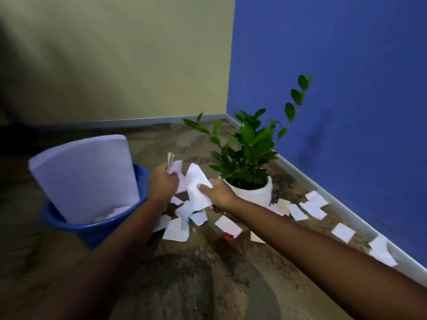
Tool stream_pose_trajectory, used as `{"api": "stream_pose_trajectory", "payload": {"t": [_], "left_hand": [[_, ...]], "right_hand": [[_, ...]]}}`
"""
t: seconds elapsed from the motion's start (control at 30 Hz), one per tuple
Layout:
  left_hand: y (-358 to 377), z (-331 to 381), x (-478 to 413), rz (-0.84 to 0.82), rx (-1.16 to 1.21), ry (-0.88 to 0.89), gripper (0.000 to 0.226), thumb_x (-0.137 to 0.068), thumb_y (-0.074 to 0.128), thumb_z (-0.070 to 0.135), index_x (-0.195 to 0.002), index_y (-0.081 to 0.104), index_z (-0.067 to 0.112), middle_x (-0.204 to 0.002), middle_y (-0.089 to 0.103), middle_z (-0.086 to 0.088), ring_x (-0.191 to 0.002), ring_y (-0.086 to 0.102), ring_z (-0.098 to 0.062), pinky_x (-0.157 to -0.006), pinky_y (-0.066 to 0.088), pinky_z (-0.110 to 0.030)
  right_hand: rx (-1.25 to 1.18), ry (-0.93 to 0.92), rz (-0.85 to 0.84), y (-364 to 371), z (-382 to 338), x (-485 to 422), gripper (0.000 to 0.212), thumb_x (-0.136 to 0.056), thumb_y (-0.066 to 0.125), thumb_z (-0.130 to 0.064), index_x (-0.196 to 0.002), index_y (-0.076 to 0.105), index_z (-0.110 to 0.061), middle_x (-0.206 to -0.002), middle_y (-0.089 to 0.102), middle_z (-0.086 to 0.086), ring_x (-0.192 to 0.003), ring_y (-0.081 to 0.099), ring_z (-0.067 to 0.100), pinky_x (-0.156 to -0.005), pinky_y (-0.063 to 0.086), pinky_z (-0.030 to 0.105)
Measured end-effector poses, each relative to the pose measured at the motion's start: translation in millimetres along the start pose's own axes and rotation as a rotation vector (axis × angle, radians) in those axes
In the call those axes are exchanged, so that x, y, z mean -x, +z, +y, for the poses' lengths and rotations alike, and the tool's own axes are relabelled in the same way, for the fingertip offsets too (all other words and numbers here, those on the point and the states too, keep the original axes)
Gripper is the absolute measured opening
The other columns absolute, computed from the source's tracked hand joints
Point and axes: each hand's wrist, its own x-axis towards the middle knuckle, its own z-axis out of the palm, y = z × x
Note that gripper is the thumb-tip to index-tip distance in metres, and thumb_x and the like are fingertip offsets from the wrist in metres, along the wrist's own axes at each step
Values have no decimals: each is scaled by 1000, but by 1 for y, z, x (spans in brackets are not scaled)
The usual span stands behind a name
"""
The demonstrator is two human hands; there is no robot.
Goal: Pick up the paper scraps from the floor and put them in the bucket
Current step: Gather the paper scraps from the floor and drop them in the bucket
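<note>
Your view takes in a room corner where a pale yellow-green wall meets a blue wall. A grey skirting board runs along the foot of both.

The blue plastic bucket stands on the mottled brown floor at your left. A large white sheet stands curved inside it and rises well above the rim. More white paper lies in the bottom.

A green leafy plant in a white round pot stands on the floor just beyond your right hand, near the blue wall.

Loose white paper scraps lie in a cluster on the floor below both hands, just beside the bucket. Further scraps lie in a line along the skirting board to the right of the pot. A small red object lies on the floor among the nearer scraps; what it is cannot be told.

Both arms reach forward above the cluster, and your left forearm crosses in front of the bucket rim.

Your left hand is closed, with its fingers curled round a small bundle of white and tan scraps that projects above the knuckles. Your right hand grips a crumpled white paper piece, with the thumb pressed on its upper face and the fingers under it. The two hands are near each other, and the held papers overlap in view. Whether they touch cannot be told.
</note>
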Motion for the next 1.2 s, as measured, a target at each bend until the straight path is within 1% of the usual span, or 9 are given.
{"api": "stream_pose_trajectory", "payload": {"t": [0.17,0.33,0.37,0.43,0.53,0.7,0.83,0.93,1.2], "left_hand": [[-59,-31,-33,226,110,-170,31,-97,45,12,-123,53,-3,-123,58,-24,-111,58,-42,-94,52,-47],[-86,-61,-51,292,382,-440,34,-97,44,11,-127,49,-4,-126,59,-23,-99,65,-39,-56,55,-32],[-86,-65,-52,294,402,-463,37,-95,44,9,-130,45,-5,-129,56,-25,-95,65,-39,-61,55,-36],[-86,-71,-53,289,388,-511,51,-91,49,12,-137,32,-3,-138,46,-27,-107,58,-41,-89,53,-45],[-79,-68,-48,288,318,-581,71,-88,55,25,-144,19,1,-150,28,-24,-137,32,-40,-116,29,-46],[-48,-46,-27,274,-142,-223,69,-93,48,26,-149,14,2,-155,19,-23,-146,12,-36,-120,11,-51],[-12,-37,-3,198,-340,310,63,-93,50,19,-148,22,7,-156,21,-15,-147,15,-29,-121,14,-41],[20,-32,18,65,-445,571,58,-92,50,13,-146,29,9,-157,22,-12,-149,12,-26,-121,12,-37],[109,-47,81,-418,-694,603,55,-97,41,27,-148,22,19,-161,14,-7,-150,9,-23,-120,17,-37]], "right_hand": [[-47,34,-137,59,-51,-22,16,-98,42,-25,-98,49,-10,-58,48,7,-44,41,15,-39,33,20],[-172,144,-172,103,-78,-34,17,-98,41,-13,-89,49,-1,-64,55,14,-18,39,4,-27,30,10],[-255,163,-195,110,-82,-36,16,-98,41,-11,-100,51,2,-79,63,21,-26,52,5,-30,39,10],[-465,202,-253,119,-86,-36,32,-98,41,-8,-127,43,5,-122,57,29,-82,74,24,-63,58,19],[-532,207,-295,120,-83,-36,42,-97,44,-11,-136,36,3,-139,45,24,-119,56,41,-91,50,38],[-414,118,-193,87,-61,-34,34,-97,44,-13,-129,46,0,-104,55,13,-65,61,22,-71,55,27],[-211,82,-98,38,-21,-24,28,-97,45,-13,-120,56,-2,-89,56,7,-60,56,14,-46,52,16],[-23,79,-36,-3,26,-9,17,-97,44,-11,-102,60,-8,-74,55,2,-59,55,13,-48,48,19],[416,221,101,-104,146,48,23,-89,52,-3,-70,60,-13,-96,67,17,-86,62,26,-73,45,26]]}}
